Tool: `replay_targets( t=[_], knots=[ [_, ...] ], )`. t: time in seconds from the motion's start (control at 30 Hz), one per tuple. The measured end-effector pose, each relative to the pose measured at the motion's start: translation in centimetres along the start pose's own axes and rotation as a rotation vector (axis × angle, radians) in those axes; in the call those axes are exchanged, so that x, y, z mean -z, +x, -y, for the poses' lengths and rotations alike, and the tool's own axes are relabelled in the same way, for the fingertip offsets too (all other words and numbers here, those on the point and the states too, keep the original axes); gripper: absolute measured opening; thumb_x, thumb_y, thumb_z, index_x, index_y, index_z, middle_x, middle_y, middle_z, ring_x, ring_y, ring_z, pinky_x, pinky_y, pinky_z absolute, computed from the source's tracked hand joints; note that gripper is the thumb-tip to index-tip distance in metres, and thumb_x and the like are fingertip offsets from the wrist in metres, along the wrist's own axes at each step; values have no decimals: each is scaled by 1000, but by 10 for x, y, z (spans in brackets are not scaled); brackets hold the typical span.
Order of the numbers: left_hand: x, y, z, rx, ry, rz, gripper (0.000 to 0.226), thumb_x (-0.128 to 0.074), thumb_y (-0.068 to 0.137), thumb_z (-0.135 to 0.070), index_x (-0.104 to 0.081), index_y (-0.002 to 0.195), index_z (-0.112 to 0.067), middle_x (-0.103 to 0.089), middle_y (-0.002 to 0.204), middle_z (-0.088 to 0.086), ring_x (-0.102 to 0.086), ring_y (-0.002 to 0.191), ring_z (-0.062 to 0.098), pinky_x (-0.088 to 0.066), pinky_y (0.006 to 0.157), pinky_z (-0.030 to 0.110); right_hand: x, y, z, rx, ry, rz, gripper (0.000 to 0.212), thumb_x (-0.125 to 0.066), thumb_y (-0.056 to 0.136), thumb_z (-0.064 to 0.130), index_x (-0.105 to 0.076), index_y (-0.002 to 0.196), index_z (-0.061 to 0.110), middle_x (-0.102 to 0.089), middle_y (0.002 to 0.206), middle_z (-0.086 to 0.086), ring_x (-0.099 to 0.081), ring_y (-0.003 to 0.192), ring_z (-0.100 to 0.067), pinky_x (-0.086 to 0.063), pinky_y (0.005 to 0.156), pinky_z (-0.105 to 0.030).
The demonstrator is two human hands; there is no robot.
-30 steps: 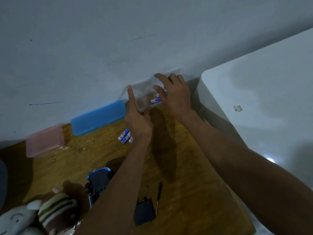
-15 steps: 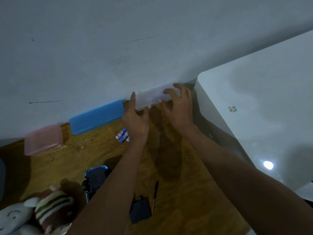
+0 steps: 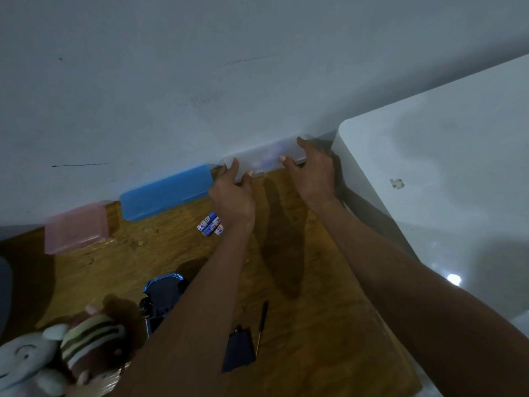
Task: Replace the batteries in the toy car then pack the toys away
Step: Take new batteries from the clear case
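Both hands, left hand and right hand, rest spread fingers on the clear box against the wall; light, rigid, slippery plastic, best gripped at both ends.

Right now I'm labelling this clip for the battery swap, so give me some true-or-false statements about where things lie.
1. Both hands, left hand and right hand, touch the clear box at the wall. True.
2. The loose batteries lie inside the blue box. False: they lie on the wooden table.
3. The screwdriver lies beside the dark cover. True.
4. The pink box stands right of the blue box. False: left.
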State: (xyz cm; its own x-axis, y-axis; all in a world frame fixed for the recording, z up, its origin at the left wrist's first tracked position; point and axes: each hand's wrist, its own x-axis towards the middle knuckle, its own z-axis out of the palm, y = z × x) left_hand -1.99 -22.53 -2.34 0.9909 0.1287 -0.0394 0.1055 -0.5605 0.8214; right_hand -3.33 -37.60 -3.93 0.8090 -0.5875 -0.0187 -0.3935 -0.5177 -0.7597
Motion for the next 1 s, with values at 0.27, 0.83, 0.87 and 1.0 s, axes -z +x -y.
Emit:
replay_targets(
  t=[0.27, 0.83, 0.87, 1.0],
  knots=[
    [42, -2, -7, -125, 97, 154, 49, -69, 96, -19, -56, 143, -15, -63, 140, 10, -65, 116, 20, -47, 107, 24, 12, -7, 31, 83, -438, 32, 51, -47, 101, 52, -45, 145, 26, -44, 151, -12, -43, 135, -33, -44, 105, -46],
    [217, -66, 91, -159, 42, 363, 50, -73, 92, -35, -59, 139, -27, -55, 133, -12, -50, 119, 7, -38, 91, 20, -69, -126, 79, 863, -740, 614, 48, -50, 99, 38, -49, 143, 21, -41, 152, -12, -37, 139, -33, -36, 109, -46],
    [220, -69, 93, -146, 44, 393, 58, -73, 91, -37, -53, 145, -26, -51, 144, -8, -48, 130, 12, -38, 97, 22, -70, -129, 74, 865, -752, 558, 45, -48, 100, 40, -50, 141, 21, -43, 149, -13, -40, 135, -34, -37, 106, -46],
    [228, -81, 97, -39, 49, 512, 88, -75, 88, -45, -24, 159, -34, -27, 164, 3, -29, 149, 25, -34, 110, 35, -74, -146, 55, 869, -714, 324, 36, -44, 102, 39, -59, 124, 15, -55, 121, -16, -52, 108, -36, -43, 87, -44]
  ],
)
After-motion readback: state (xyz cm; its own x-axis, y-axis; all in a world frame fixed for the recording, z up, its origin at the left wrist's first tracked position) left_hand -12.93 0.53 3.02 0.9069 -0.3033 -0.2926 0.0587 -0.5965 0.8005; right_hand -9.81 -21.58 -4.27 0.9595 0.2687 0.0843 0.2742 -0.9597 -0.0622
